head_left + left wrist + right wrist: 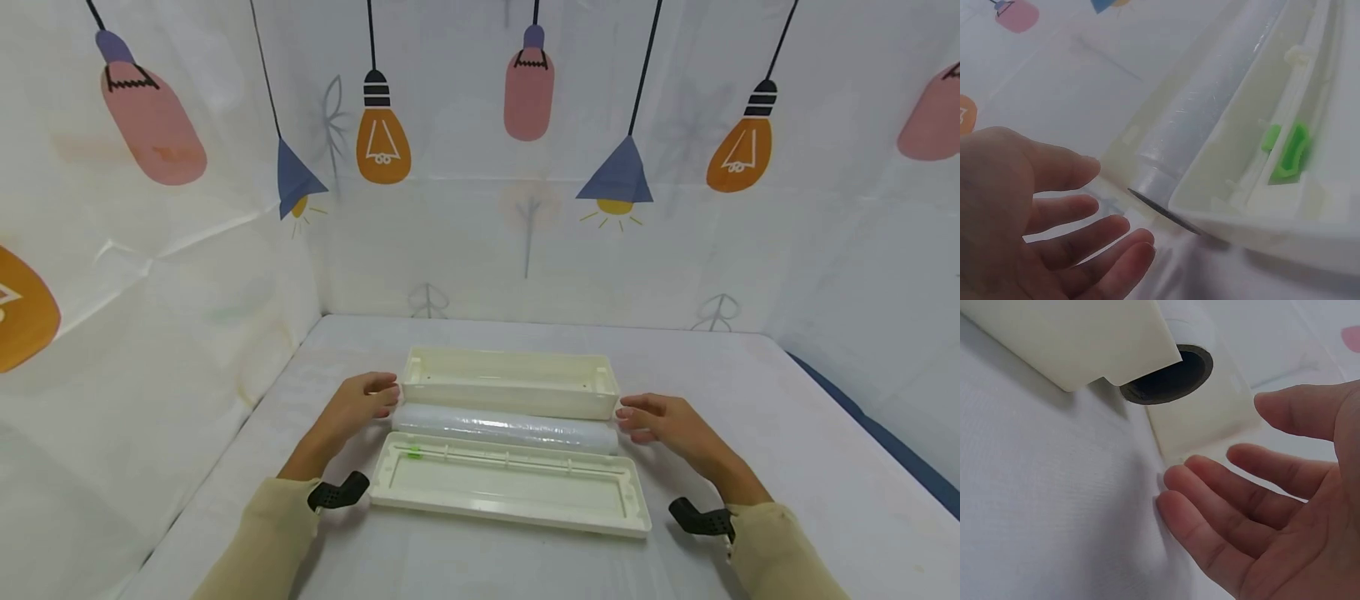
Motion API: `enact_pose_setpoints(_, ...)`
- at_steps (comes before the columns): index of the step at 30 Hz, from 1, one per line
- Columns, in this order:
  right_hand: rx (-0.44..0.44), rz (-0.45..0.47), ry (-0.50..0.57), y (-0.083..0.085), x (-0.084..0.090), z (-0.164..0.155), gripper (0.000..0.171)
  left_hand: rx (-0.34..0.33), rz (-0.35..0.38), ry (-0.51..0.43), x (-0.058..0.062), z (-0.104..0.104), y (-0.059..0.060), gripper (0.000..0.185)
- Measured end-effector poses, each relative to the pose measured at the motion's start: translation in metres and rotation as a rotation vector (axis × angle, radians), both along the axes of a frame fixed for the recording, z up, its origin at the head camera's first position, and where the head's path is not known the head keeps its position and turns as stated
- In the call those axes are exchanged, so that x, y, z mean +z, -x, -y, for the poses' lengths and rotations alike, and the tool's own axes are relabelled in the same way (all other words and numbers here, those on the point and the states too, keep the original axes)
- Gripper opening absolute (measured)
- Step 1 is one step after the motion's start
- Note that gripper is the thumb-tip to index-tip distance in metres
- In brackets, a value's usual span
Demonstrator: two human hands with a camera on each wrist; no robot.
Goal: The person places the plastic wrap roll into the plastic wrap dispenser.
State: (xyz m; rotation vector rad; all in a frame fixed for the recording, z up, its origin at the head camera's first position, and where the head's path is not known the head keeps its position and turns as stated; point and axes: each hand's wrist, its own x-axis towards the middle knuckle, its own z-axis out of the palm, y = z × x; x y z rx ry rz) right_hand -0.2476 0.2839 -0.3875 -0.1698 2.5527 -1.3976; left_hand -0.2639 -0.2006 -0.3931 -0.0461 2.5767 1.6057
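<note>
A roll of clear plastic wrap (502,427) lies crosswise between a long cream plastic box (510,402) behind it and a shallow cream lid (510,492) in front. On a rail along the lid sits a small green slider (1292,150). My left hand (356,408) is by the left ends of the box and roll, fingers loosely bent and holding nothing. At the opposite end, my right hand (663,423) has its fingers apart, close to the box's right end. The roll's dark hollow core (1175,375) shows in the right wrist view, apart from the fingers.
The pieces rest on a white-covered table (465,558). A white sheet printed with lamps and bulbs (450,250) hangs behind and along the left side. Each wrist wears a black camera mount (337,492).
</note>
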Motion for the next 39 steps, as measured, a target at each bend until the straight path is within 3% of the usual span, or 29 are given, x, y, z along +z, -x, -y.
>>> enact_pose_setpoints(6,0.040,-0.005,0.049,-0.005,-0.001,0.001,0.051,-0.007,-0.005,0.052,-0.008,0.006,-0.003,0.047)
enact_pose_setpoints(10,0.058,0.002,0.070,-0.007,-0.001,0.002,0.051,-0.020,0.004,0.121,-0.009,0.007,-0.007,0.043)
enact_pose_setpoints(16,0.106,0.022,0.086,-0.009,-0.003,0.001,0.047,-0.055,0.023,0.152,-0.008,0.006,-0.012,0.038)
enact_pose_setpoints(29,0.209,0.012,0.054,-0.013,-0.004,0.006,0.051,-0.096,0.024,0.151,-0.009,0.008,-0.019,0.038)
enact_pose_setpoints(39,0.215,-0.018,0.017,-0.014,-0.007,0.009,0.054,-0.154,0.004,0.088,-0.011,0.012,-0.020,0.040)
